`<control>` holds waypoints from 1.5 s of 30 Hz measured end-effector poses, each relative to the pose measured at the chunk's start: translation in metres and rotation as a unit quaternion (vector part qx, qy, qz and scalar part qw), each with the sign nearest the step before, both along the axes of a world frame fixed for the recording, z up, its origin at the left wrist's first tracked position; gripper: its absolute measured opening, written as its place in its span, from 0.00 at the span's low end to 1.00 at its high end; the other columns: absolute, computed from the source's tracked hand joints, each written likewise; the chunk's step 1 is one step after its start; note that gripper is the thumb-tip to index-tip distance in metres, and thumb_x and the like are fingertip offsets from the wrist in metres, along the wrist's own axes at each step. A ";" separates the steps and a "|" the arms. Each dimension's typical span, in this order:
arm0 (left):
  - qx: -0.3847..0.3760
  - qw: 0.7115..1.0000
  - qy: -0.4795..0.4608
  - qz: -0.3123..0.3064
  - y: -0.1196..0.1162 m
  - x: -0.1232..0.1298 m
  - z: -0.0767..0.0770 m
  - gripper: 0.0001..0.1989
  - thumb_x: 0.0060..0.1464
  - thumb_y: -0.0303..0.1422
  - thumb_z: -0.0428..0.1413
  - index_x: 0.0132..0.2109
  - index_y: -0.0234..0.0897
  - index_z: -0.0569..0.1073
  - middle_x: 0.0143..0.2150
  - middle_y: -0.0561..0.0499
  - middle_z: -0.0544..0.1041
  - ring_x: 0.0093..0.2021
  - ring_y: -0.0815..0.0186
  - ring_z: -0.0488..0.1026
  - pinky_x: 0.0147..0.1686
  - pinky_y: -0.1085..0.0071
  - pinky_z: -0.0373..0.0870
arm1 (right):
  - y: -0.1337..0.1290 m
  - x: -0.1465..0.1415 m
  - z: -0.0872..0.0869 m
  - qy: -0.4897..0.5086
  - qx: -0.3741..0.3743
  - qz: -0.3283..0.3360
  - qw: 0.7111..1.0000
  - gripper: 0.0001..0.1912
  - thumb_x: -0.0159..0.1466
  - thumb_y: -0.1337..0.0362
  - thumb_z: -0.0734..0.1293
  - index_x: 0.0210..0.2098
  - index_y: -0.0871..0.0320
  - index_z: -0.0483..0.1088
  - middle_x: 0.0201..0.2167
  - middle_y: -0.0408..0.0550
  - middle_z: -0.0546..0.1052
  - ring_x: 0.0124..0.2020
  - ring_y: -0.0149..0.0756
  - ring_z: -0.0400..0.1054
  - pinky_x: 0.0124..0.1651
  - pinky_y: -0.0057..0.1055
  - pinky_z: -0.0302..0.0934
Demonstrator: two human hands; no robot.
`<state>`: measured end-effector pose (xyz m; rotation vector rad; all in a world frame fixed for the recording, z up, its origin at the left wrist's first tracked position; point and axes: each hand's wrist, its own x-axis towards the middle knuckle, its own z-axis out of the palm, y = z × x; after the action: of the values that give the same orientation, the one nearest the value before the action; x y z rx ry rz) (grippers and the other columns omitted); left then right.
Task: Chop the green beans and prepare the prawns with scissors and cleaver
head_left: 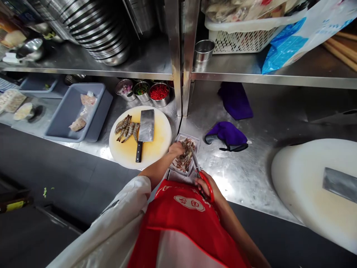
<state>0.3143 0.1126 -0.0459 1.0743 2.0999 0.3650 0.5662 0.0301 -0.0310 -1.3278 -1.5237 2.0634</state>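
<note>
My left hand (176, 149) is closed on a shrimp (187, 146) above a clear plastic tray (198, 143) that holds shrimp scraps. In my right hand (206, 183) are red-handled scissors (205, 180), their blades reaching over the tray beside the shrimp. Left of the tray, a round white cutting board (158, 156) carries several shrimp (126, 128) in a cluster and a cleaver (146, 128) with a black handle. The exact hold of my left fingers is partly hidden.
A grey bin (96, 126) with bagged food stands at the left. Metal cups (159, 95) of chopped ingredients sit behind the board. Purple cloths (232, 136) lie right of the tray; another board (292, 178) with a blade is far right. A steel shelf (251, 77) overhangs the back.
</note>
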 end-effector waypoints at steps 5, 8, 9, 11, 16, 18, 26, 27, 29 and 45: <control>0.045 0.995 -0.083 -0.014 -0.006 -0.018 -0.004 0.11 0.48 0.35 0.65 0.37 0.35 0.76 0.27 0.55 0.75 0.30 0.66 0.73 0.31 0.73 0.68 | -0.022 -0.013 0.002 -0.001 0.002 -0.081 0.997 0.20 0.59 0.53 0.67 0.48 0.53 0.66 0.22 0.40 0.69 0.18 0.33 0.60 0.19 0.30 0.54; 0.086 0.989 -0.115 -0.030 -0.021 -0.020 0.005 0.12 0.48 0.35 0.65 0.39 0.35 0.75 0.30 0.56 0.75 0.30 0.68 0.71 0.33 0.73 0.67 | -0.035 -0.026 0.004 -0.006 0.002 -0.130 0.992 0.22 0.59 0.52 0.67 0.50 0.52 0.65 0.22 0.40 0.69 0.18 0.34 0.60 0.19 0.30 0.53; 0.107 0.986 -0.120 -0.034 -0.027 -0.019 0.010 0.12 0.49 0.35 0.65 0.39 0.35 0.75 0.31 0.55 0.75 0.31 0.68 0.71 0.34 0.73 0.67 | -0.039 -0.031 0.005 -0.009 0.002 -0.145 0.989 0.22 0.59 0.52 0.67 0.50 0.52 0.64 0.22 0.39 0.69 0.18 0.34 0.60 0.19 0.30 0.53; 0.158 0.980 -0.117 -0.037 -0.039 -0.016 0.019 0.13 0.49 0.36 0.64 0.40 0.35 0.74 0.33 0.54 0.76 0.33 0.67 0.71 0.37 0.72 0.66 | -0.045 -0.039 0.007 -0.014 0.009 -0.172 0.985 0.23 0.58 0.51 0.67 0.50 0.52 0.64 0.21 0.39 0.68 0.17 0.34 0.59 0.20 0.31 0.53; 0.245 0.960 -0.132 -0.031 -0.065 -0.012 0.036 0.16 0.53 0.34 0.62 0.48 0.37 0.72 0.39 0.52 0.76 0.38 0.66 0.72 0.41 0.70 0.67 | -0.053 -0.053 0.009 -0.017 0.019 -0.201 0.979 0.25 0.58 0.51 0.67 0.51 0.52 0.63 0.22 0.39 0.68 0.16 0.33 0.58 0.19 0.31 0.52; 0.259 0.951 -0.164 -0.033 -0.071 -0.014 0.039 0.19 0.53 0.32 0.62 0.52 0.37 0.72 0.42 0.51 0.76 0.39 0.66 0.73 0.43 0.70 0.68 | -0.054 -0.057 0.010 -0.023 0.016 -0.200 0.979 0.25 0.58 0.51 0.67 0.51 0.52 0.62 0.22 0.39 0.68 0.16 0.33 0.58 0.20 0.31 0.52; 0.216 0.861 -0.453 0.082 -0.077 -0.031 0.033 0.18 0.45 0.30 0.65 0.45 0.37 0.76 0.36 0.53 0.76 0.37 0.68 0.74 0.43 0.70 0.70 | -0.050 -0.062 0.009 -0.002 0.027 -0.171 0.985 0.29 0.56 0.52 0.68 0.54 0.54 0.62 0.28 0.43 0.71 0.22 0.34 0.64 0.21 0.30 0.56; 0.204 0.844 -0.486 0.096 -0.078 -0.032 0.032 0.19 0.43 0.31 0.66 0.45 0.37 0.76 0.37 0.53 0.76 0.37 0.68 0.74 0.42 0.70 0.70 | -0.048 -0.059 0.007 0.003 0.039 -0.158 0.987 0.29 0.56 0.52 0.68 0.55 0.54 0.62 0.30 0.44 0.72 0.25 0.35 0.66 0.24 0.30 0.59; 0.185 0.820 -0.528 0.119 -0.081 -0.031 0.031 0.20 0.41 0.32 0.68 0.44 0.37 0.76 0.39 0.51 0.77 0.38 0.67 0.75 0.42 0.70 0.71 | -0.045 -0.052 0.000 0.003 0.070 -0.125 0.990 0.27 0.57 0.53 0.68 0.54 0.53 0.63 0.36 0.46 0.74 0.32 0.39 0.71 0.32 0.33 0.65; 0.222 0.923 -0.298 0.098 -0.070 -0.022 0.014 0.20 0.47 0.36 0.65 0.48 0.37 0.74 0.39 0.51 0.77 0.35 0.67 0.74 0.35 0.73 0.69 | -0.045 -0.037 0.022 -0.082 0.173 -0.050 0.980 0.22 0.65 0.47 0.66 0.50 0.56 0.66 0.36 0.43 0.73 0.39 0.39 0.68 0.46 0.36 0.62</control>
<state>0.2923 0.0424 -0.0322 0.8440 1.6000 1.1564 0.5296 -0.0153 -0.0092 -1.4284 -1.7466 1.5693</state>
